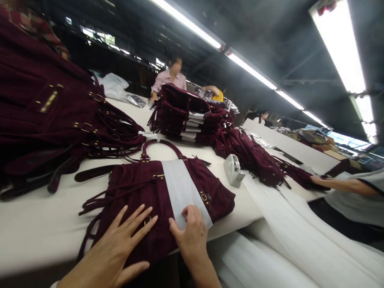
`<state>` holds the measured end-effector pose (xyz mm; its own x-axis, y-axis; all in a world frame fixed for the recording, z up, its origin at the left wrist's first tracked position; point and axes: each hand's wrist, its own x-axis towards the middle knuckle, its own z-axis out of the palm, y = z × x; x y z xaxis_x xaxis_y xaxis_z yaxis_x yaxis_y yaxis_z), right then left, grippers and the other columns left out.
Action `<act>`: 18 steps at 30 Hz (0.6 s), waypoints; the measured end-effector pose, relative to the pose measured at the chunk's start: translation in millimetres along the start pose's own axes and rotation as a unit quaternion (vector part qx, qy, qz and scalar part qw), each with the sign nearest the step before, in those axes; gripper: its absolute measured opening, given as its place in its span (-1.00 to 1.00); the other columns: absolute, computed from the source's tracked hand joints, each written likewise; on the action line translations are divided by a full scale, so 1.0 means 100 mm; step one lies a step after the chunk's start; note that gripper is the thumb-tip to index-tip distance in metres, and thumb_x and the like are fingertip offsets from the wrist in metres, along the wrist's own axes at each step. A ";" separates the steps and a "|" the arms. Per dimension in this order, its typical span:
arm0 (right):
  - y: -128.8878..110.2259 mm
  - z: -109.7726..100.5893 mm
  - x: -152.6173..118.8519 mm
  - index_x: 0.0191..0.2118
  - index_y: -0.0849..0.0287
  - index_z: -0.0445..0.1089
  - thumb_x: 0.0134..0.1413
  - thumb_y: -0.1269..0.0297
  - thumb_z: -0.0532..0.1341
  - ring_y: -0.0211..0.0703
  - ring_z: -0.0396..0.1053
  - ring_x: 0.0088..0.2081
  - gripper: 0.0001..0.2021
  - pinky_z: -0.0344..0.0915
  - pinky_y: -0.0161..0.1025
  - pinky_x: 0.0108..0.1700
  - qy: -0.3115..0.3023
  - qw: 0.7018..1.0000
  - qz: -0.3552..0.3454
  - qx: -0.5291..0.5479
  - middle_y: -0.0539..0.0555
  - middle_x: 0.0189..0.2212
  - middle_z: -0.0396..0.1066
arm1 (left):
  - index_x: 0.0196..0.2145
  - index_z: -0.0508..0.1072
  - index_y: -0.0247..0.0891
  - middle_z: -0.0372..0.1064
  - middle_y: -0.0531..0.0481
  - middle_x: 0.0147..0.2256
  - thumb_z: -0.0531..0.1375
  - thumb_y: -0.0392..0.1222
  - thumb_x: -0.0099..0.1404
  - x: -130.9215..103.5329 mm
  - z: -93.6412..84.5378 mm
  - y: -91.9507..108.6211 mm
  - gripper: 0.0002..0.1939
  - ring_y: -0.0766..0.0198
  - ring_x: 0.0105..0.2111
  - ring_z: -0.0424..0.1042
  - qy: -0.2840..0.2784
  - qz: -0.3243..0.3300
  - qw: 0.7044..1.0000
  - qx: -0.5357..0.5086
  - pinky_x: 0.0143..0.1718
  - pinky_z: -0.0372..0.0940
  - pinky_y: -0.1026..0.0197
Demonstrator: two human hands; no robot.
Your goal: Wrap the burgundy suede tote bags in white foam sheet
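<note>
A maroon handbag with fringe, gold-coloured buckles and a top handle lies flat on the table before me. A white paper strip runs across its front from top to bottom. My left hand rests on the left part of the bag, fingers spread, holding nothing. On the strip's lower end is my right hand, its fingers curled against the paper and its thumb at the strip's left edge. A pale tape dispenser stands to the right of the bag.
Maroon bags are piled at the left and stacked at the back, with more bags toward the right. White sheeting hangs along the table's right front. A co-worker's arm reaches in from the right. Another person stands behind the stack.
</note>
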<state>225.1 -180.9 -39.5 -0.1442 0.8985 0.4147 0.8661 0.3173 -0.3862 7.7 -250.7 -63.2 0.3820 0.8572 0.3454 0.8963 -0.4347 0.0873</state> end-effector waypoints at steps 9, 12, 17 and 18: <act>-0.11 -0.16 -0.24 -0.28 0.14 0.29 0.07 0.45 0.16 -0.04 0.39 -0.24 -0.91 0.33 -0.17 -0.20 -0.051 0.986 -0.020 -0.159 0.06 -0.32 0.38 | 0.38 -0.20 -0.21 -0.10 -0.26 0.35 0.00 -0.26 0.24 -0.16 0.09 0.51 -0.21 -0.10 0.34 -0.09 0.106 0.003 0.993 0.044 0.32 -0.23 -0.28; -0.14 -0.24 -0.30 -0.20 0.12 0.29 0.01 0.48 0.16 -0.07 0.40 -0.22 -0.79 0.34 -0.21 -0.19 -0.071 0.988 -0.029 -0.132 0.04 -0.29 0.39 | 0.37 -0.10 -0.22 -0.07 -0.23 0.34 -0.08 -0.32 0.26 -0.18 0.15 0.53 -0.28 -0.10 0.33 -0.07 0.133 -0.008 0.990 0.042 0.31 -0.17 -0.26; -0.19 -0.21 -0.01 -0.09 0.13 0.29 0.00 0.33 0.20 -0.04 0.41 -0.14 -0.71 0.32 -0.18 -0.11 -0.050 0.997 -0.008 -0.057 0.07 -0.22 0.41 | 0.33 0.06 -0.24 0.05 -0.25 0.30 -0.11 -0.43 0.25 0.20 0.10 0.34 -0.32 -0.08 0.29 0.06 0.161 -0.022 0.983 0.083 0.27 -0.04 -0.26; -0.19 -0.18 0.11 -0.12 0.13 0.30 0.01 0.28 0.21 -0.04 0.42 -0.17 -0.73 0.32 -0.18 -0.13 -0.045 0.998 0.012 -0.039 0.06 -0.26 0.41 | 0.31 0.11 -0.26 0.11 -0.29 0.27 -0.11 -0.45 0.24 0.33 0.08 0.25 -0.33 -0.10 0.26 0.13 0.156 -0.015 0.982 0.101 0.25 0.01 -0.28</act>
<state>215.4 -182.8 -13.1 -0.1621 0.9304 0.3286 0.9041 0.2735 -0.3284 44.3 -231.2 -56.8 0.2955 0.7285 0.6181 0.9445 -0.3201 -0.0742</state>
